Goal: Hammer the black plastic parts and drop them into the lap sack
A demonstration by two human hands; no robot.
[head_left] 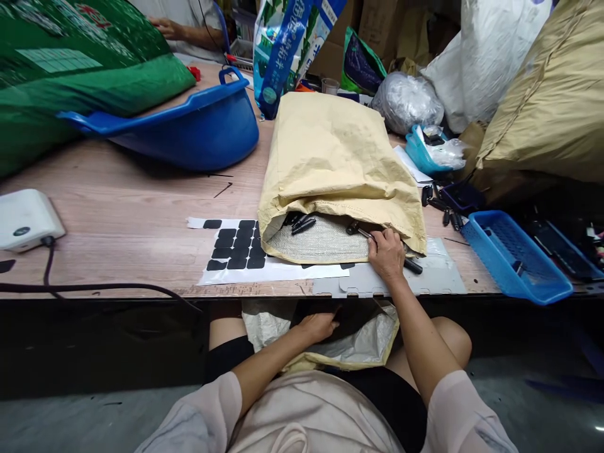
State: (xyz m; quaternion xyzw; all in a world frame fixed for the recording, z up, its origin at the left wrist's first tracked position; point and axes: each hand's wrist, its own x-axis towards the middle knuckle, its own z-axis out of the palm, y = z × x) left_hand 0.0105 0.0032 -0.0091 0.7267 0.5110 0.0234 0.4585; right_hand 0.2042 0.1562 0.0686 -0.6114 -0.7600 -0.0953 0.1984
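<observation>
My right hand [389, 255] rests at the mouth of a yellow woven sack [330, 151] lying on the table. Its fingers are curled over a dark rod-shaped piece [413, 267], whose black end sticks out beside the wrist. Another dark, knobbed end [352, 227] shows left of the fingers; whether it belongs to the same piece is unclear. Inside the sack's opening lie several black slim pieces [303, 224]. Below the table edge, my left hand [319, 327] is in the mouth of a second sack [349, 360] on my lap. Its fingers look bent together, and shadow hides any contents.
A white sheet with black stickers [240, 245] lies left of the sack. A blue basin [189, 126] and green bag [85, 69] stand beyond it. On the right are a blue basket [516, 255] and a large yellow sack [547, 94]. A co-worker's hand [167, 28] shows behind.
</observation>
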